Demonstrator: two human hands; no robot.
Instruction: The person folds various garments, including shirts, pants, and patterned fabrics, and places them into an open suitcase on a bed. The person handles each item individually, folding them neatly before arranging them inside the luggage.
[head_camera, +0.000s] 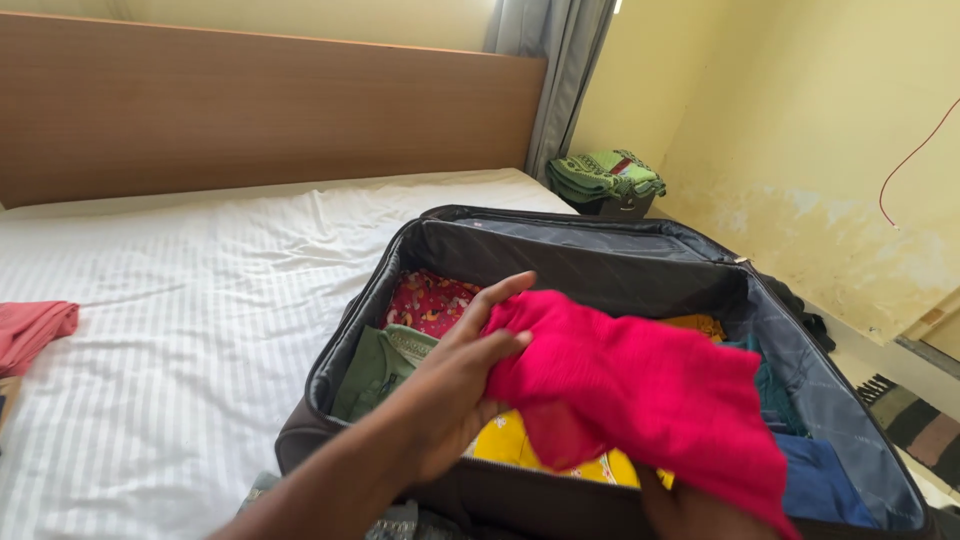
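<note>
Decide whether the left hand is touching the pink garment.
Touching: the head view shows the left hand with fingers pressed onto the pink garment.
</note>
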